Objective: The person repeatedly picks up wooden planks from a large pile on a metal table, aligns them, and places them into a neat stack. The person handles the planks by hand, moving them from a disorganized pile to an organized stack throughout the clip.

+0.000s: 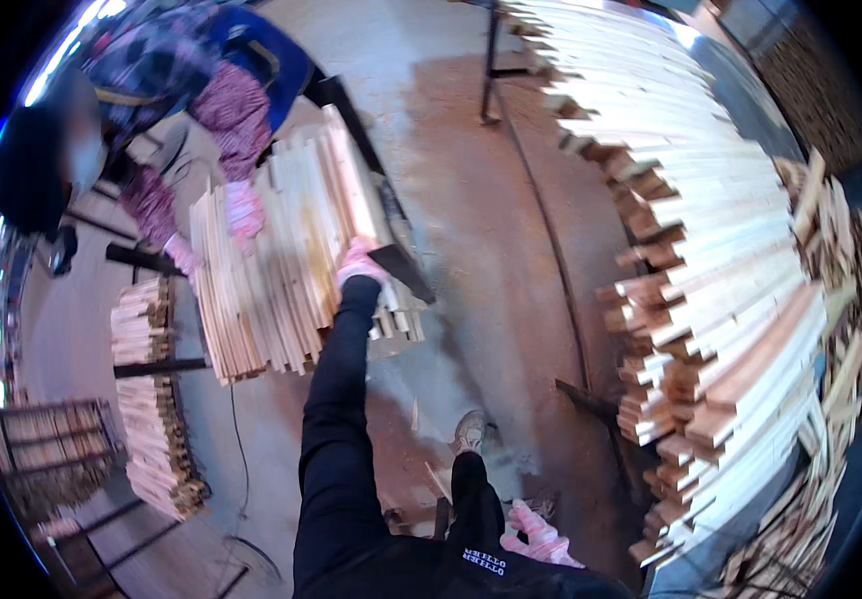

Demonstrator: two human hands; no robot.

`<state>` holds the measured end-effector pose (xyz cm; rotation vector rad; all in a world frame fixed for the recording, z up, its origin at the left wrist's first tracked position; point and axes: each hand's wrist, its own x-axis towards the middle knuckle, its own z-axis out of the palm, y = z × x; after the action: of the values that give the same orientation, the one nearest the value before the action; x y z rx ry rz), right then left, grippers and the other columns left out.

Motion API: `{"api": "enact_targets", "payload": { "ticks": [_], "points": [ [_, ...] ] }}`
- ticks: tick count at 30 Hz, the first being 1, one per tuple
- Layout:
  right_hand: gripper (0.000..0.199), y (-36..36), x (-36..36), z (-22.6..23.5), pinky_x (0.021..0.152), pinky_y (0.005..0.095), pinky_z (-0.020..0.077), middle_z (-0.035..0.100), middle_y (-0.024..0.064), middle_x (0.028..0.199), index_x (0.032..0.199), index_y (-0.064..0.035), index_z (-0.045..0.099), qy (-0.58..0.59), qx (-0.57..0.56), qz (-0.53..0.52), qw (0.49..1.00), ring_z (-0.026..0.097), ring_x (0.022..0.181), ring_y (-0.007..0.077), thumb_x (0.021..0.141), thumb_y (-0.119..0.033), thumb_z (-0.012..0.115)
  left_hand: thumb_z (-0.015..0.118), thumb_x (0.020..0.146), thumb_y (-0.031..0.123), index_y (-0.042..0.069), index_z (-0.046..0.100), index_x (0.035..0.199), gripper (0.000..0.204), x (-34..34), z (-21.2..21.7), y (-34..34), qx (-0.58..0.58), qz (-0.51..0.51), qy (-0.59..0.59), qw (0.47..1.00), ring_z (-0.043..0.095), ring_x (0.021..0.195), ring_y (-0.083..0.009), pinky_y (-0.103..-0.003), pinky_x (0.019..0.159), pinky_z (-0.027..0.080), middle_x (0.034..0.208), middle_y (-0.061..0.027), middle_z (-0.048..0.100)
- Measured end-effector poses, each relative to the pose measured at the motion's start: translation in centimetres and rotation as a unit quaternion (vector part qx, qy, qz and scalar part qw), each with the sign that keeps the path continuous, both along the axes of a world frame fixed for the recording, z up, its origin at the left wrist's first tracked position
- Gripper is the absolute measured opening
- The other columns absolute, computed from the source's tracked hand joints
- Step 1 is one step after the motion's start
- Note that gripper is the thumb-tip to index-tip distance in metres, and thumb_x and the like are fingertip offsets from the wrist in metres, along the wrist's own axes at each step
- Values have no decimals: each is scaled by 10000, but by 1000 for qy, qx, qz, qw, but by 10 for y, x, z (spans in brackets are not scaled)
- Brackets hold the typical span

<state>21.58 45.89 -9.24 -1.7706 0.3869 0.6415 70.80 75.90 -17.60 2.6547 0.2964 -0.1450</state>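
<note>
From my remote seat I see the wearer's left hand [359, 265], gloved pink, touching the right edge of the slats [276, 250], stacked upper left; I cannot tell whether its fingers grip. The right hand [539, 539] hangs low, apart from the slats, finger state unclear. A co-worker's hand [244, 212] rests atop them. Floor [461, 200] gives room between slats and boards [725, 210].
</note>
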Motion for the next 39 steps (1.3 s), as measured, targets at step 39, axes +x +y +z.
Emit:
{"api": "enact_targets", "payload": {
  "ticks": [39],
  "points": [
    [735, -770, -679, 132, 1011, 480, 411, 579, 162, 1242, 1365, -81, 458, -45, -722, -342, 599, 564, 1140, 327, 718, -257, 758, 600, 965, 195, -51, 472, 1378, 498, -897, 165, -772, -348, -482, 449, 667, 604, 876, -129, -248, 821, 498, 1005, -85, 652]
  ]
}}
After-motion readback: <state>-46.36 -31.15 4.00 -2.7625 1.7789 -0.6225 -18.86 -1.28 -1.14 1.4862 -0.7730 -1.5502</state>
